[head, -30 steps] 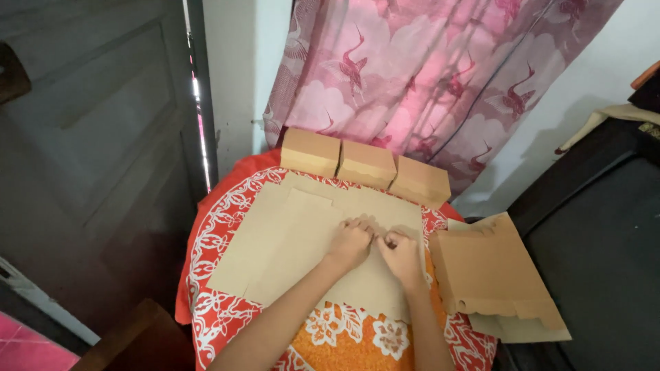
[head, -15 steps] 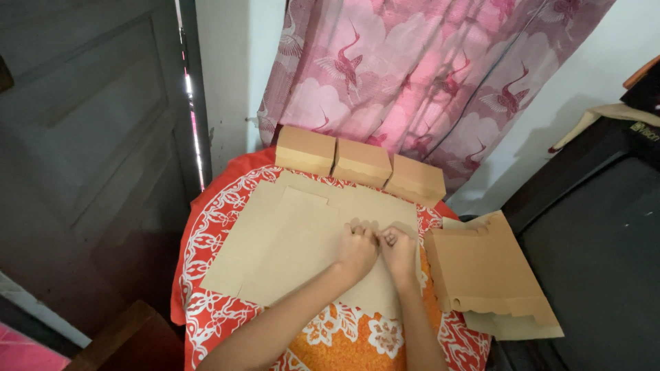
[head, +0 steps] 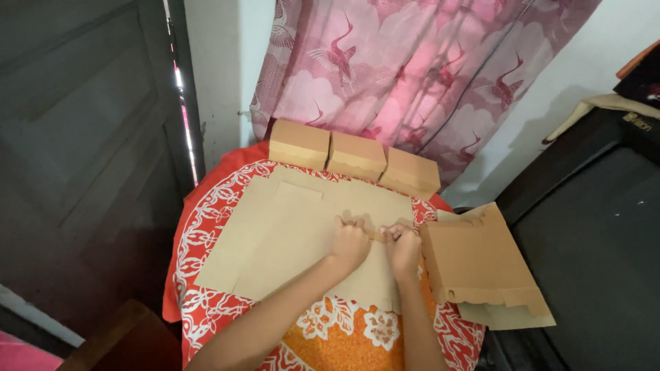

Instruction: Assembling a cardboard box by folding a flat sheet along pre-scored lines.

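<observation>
A large flat sheet of brown die-cut cardboard (head: 295,237) lies spread across the middle of the round bench, which is covered by a red and orange cloth with white floral print (head: 206,227). Both hands press down on the sheet near its right edge, side by side and almost touching. The left hand (head: 350,246) is curled, fingers pinching a small flap of the cardboard; the right hand (head: 402,249) is likewise clenched on the same strip just beside it.

Along the far edge of the bench stand three folded brown cardboard boxes (head: 354,156) in a row, touching one another, in front of a pink curtain with bird pattern (head: 412,69). At the right edge, a stack of flat brown cardboard blanks with scalloped edges (head: 481,268) overhangs the bench, just beside the right hand. A dark wooden door (head: 75,151) stands to the left.
</observation>
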